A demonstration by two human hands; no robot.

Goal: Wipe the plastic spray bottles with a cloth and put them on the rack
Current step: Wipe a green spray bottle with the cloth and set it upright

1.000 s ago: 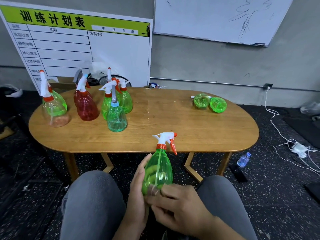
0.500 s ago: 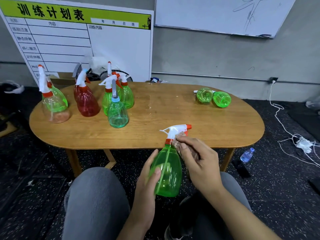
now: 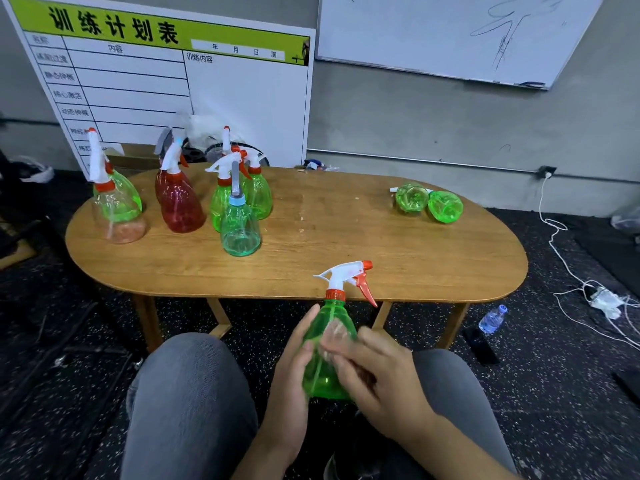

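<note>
Down at the lower centre of the frame, I saw the green spray bottle (image 3: 327, 355) held upright between both hands, above the lap in grey trousers (image 3: 187, 403) and just in front of the near edge of the wooden table (image 3: 346, 237). My left hand (image 3: 294, 368) wrapped the bottle's left side, fingers curled round its body. My right hand (image 3: 377, 372) lay against the bottle's right side, its fingertips (image 3: 334, 348) pressing a small clear, crumpled piece of wiping material (image 3: 334, 336) onto the plastic; I could not tell what that piece was made of. The bottle's white trigger head (image 3: 346, 273) with its orange nozzle pointed toward the right of the frame.

On the table at the upper left stood a cluster of upright bottles: a clear one with a green one behind it (image 3: 116, 209), a red pair (image 3: 180, 206), a teal one (image 3: 240, 226) and green ones (image 3: 256, 195). Toward the upper right, two green bottles (image 3: 429, 202) lay on their sides, touching. A small water bottle (image 3: 491, 318) lay on the floor at the right.
</note>
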